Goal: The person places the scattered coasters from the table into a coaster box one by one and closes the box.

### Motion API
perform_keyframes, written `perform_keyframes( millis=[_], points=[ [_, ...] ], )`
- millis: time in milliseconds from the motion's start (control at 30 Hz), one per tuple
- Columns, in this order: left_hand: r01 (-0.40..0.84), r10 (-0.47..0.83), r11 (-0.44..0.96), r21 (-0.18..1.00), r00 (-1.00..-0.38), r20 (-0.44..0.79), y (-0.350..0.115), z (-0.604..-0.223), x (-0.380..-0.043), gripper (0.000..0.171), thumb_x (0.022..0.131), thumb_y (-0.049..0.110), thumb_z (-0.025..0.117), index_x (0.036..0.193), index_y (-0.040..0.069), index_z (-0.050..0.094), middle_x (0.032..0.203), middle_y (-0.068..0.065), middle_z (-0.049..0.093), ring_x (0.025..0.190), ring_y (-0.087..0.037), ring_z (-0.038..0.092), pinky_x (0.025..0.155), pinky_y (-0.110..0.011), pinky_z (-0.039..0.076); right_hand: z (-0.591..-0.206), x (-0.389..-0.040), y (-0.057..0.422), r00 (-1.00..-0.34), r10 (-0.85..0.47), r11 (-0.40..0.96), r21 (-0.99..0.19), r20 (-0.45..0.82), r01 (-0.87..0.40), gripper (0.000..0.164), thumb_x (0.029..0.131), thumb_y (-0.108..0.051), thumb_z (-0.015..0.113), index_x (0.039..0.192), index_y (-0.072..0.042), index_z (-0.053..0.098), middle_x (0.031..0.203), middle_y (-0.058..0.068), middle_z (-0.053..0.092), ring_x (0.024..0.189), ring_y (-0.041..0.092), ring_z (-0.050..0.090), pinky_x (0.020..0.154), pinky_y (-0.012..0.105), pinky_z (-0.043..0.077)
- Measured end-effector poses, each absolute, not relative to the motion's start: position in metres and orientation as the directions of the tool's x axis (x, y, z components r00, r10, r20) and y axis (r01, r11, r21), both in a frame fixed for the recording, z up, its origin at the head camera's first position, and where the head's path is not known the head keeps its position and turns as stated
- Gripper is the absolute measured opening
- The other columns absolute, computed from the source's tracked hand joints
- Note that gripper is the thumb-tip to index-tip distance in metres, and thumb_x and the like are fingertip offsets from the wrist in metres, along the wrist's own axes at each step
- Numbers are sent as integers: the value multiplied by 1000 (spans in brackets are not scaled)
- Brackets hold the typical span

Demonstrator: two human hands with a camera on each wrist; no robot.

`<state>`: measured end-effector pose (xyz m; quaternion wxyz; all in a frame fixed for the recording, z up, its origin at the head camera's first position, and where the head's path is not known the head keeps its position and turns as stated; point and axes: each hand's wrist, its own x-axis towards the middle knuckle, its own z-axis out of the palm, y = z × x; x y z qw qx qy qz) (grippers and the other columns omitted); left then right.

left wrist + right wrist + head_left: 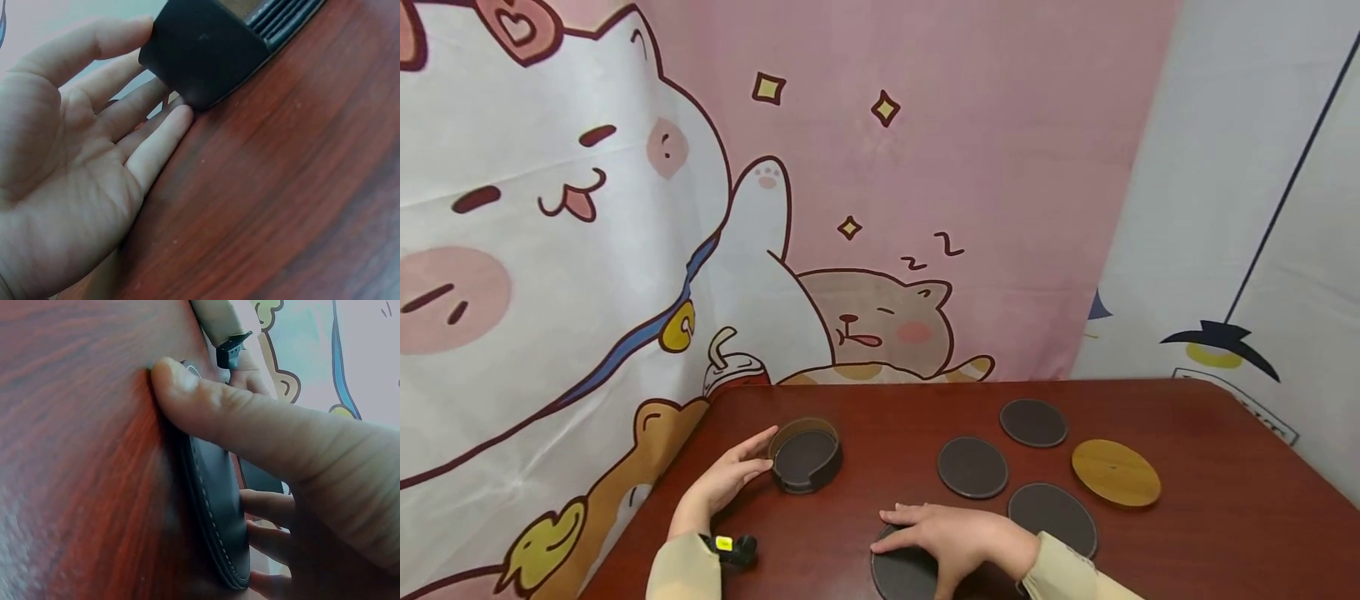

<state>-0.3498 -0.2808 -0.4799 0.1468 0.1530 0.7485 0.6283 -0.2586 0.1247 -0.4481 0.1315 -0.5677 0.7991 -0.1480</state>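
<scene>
At the left of the table stands a round black coaster holder (807, 483) with a notch in its front wall and a tan inner lining. A dark coaster (805, 454) lies inside it. My left hand (730, 477) touches the holder's left side, fingers fairly straight, thumb and little finger against the outer wall in the left wrist view. Near the front, my right hand (958, 537) spans a black stitched coaster (901, 571) on the table. In the right wrist view, the thumb (212, 403) crosses one edge of that coaster and the other fingers meet the opposite edge.
Right of centre lie more black coasters: one in the middle (972, 467), one farther back (1033, 422) and one beside my right wrist (1054, 518). A tan coaster (1116, 472) lies at the right. Behind the table (880, 425) hangs a printed cartoon curtain (1000, 167).
</scene>
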Motion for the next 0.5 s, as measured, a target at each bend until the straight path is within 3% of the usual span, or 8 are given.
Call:
perform_keyframes(
  millis=[500],
  points=[
    [35, 404, 159, 987, -914, -33, -280, -481, -348, 68, 93, 6, 59, 153, 7, 28, 158, -19, 15, 144, -34, 11, 96, -18, 40, -446, -258, 125, -340, -938, 331, -453, -65, -828, 91, 70, -34, 87, 148, -26, 42, 156, 10, 28, 142, 29, 27, 107, 48, 34]
  ],
)
